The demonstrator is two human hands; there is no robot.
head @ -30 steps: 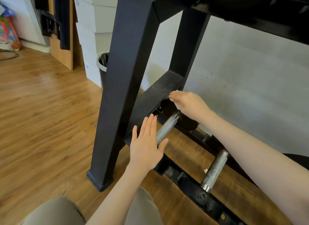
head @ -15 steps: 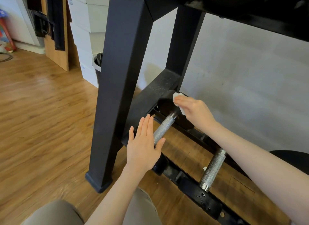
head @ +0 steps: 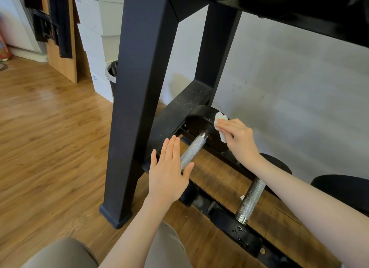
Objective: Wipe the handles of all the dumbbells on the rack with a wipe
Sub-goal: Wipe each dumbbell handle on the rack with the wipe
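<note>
Two dumbbells lie on the bottom shelf of the black rack point(head: 143, 72). The nearer-left one has a knurled silver handle point(head: 192, 150) and a black far plate point(head: 201, 124). My right hand point(head: 238, 137) holds a white wipe point(head: 220, 126) against that far plate, just right of the handle's far end. Flat with straight fingers, my left hand point(head: 169, 172) rests over the handle's near end and hides the near plate. A second knurled handle point(head: 249, 200) lies to the right, partly under my right forearm.
The rack's thick black leg point(head: 127, 148) stands just left of my left hand, and its upper shelf point(head: 289, 10) hangs overhead. A grey wall is behind. A bin point(head: 111, 72) and white boxes point(head: 95, 38) stand on the wooden floor point(head: 50, 138) at left.
My right hand with the wipe has slid a little to the right along the far plate. The left hand has stayed on the near end of the handle.
</note>
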